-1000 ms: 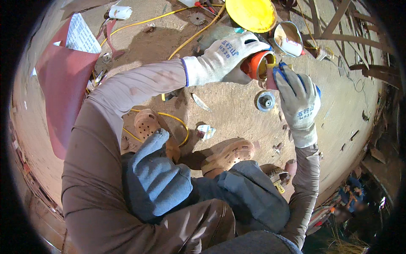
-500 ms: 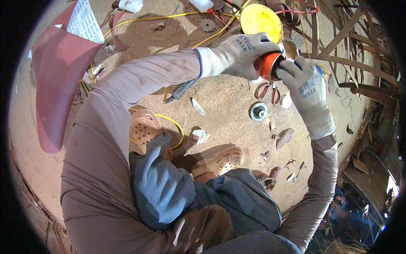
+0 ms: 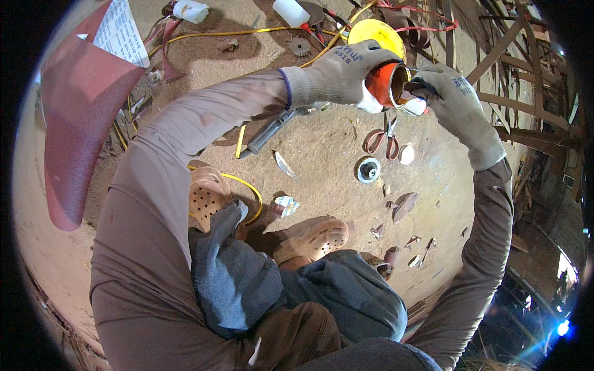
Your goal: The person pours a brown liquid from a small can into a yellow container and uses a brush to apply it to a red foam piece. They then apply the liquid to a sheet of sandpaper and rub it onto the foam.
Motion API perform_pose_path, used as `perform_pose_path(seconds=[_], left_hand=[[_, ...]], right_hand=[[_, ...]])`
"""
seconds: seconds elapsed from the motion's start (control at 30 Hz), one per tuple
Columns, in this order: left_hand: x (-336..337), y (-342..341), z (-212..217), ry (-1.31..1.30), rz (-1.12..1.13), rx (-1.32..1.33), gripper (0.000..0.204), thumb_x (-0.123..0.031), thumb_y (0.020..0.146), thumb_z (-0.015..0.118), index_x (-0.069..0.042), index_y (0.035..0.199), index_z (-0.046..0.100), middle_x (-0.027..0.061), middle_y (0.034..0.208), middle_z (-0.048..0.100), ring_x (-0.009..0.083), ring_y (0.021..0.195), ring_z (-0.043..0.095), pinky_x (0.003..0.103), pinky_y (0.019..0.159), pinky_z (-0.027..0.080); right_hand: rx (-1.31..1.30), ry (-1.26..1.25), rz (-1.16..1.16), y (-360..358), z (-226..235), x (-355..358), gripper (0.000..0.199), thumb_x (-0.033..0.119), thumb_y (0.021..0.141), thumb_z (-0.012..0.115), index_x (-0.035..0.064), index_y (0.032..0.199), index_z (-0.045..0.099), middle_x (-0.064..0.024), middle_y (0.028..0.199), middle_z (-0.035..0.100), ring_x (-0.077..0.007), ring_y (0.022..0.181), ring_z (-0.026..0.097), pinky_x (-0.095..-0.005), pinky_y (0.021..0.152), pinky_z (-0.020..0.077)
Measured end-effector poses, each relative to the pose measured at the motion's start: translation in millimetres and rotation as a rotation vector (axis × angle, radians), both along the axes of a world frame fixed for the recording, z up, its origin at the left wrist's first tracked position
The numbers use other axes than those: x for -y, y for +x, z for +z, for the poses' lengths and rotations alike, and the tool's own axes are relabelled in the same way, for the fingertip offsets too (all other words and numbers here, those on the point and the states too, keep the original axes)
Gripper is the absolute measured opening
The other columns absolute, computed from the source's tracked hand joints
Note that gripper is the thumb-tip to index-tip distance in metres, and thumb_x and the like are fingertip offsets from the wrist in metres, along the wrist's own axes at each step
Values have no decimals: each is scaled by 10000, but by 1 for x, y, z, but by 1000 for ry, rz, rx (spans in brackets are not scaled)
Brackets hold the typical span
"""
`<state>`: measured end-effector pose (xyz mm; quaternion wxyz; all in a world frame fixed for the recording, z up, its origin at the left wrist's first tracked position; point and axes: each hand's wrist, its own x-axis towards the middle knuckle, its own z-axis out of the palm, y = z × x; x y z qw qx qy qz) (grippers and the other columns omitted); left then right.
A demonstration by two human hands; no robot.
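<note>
The orange-red can [image 3: 381, 84] was in the air above the concrete floor [image 3: 328, 139], tilted, with its open mouth turned toward the right hand. It looked like a thin-walled, stiff and rather light cylinder; its smooth outside could be slippery for a glove, so a wide hold around the body seemed safer than a pinch on the rim.

The gloved left hand [image 3: 354, 73] was closed around the can's side, with the fingers spread over it. The gloved right hand [image 3: 447, 91] was just beside the mouth, its fingers bent inward; whether they pinched something or touched the rim, I cannot tell.

Below the can lay the scissors [image 3: 374, 141] with reddish handles, and nearer to the feet, a round grey hub [image 3: 367, 169]. Behind the left hand was a yellow round lid [image 3: 382, 34]; far left, a curled reddish abrasive sheet [image 3: 93, 111].
</note>
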<state>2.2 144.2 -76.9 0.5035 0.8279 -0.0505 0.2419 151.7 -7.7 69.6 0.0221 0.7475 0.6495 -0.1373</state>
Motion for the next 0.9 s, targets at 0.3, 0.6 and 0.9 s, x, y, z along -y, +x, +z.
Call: perform_pose_path(seconds=[0.3, 0.6, 0.9], left_hand=[[-28, 16, 6, 29, 215, -171, 815, -326, 620, 905, -90, 1327, 577, 165, 1225, 623, 336, 1127, 632, 410, 987, 516], [-93, -7, -44, 9, 485, -67, 802, -276, 632, 933, -109, 1321, 558, 112, 1214, 648, 292, 1147, 629, 405, 1017, 487], [-118, -73, -116, 55, 602, -231, 794, -305, 614, 914, -148, 1310, 567, 105, 1221, 643, 326, 1183, 593, 442, 1016, 477]], right_hand=[[-647, 20, -664, 53, -11, -1, 333, 269, 945, 718, -9, 1127, 707, 2, 867, 686, -72, 728, 601, -238, 656, 492], [-249, 401, -900, 72, -112, -16, 371, 356, 849, 782, 18, 1001, 762, -97, 818, 761, -201, 718, 721, -368, 683, 558], [400, 407, -700, 52, -154, -49, 341, 397, 875, 635, 91, 950, 768, -181, 804, 720, -382, 791, 713, -457, 705, 536]])
